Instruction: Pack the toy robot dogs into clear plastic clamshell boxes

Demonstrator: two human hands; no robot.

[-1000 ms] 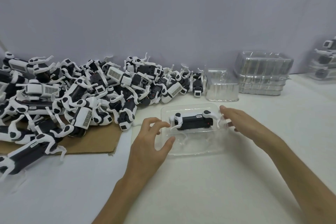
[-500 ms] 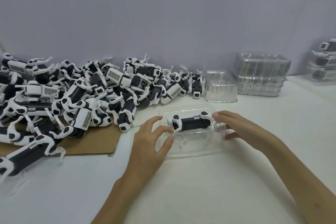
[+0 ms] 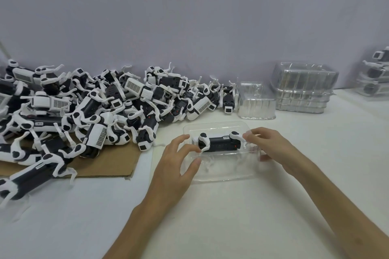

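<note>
While one toy dog (image 3: 220, 144) lies on its side in the open clear box (image 3: 223, 175) on the table (image 3: 231, 216) near me, my left hand (image 3: 174, 166) pinches its left end with curled fingers and my right hand (image 3: 271, 147) pinches a white leg at its right end. I judge this box not yet shut and most work left: a pile of loose dogs (image 3: 94, 111) lies far left, empty boxes (image 3: 303, 88) far right, and a few packed boxes (image 3: 376, 75) beyond them.

Cardbd sheet (image 3: 109, 164) on wht table (image 3: 231, 216), grey wall (image 3: 189, 17) behind.
</note>
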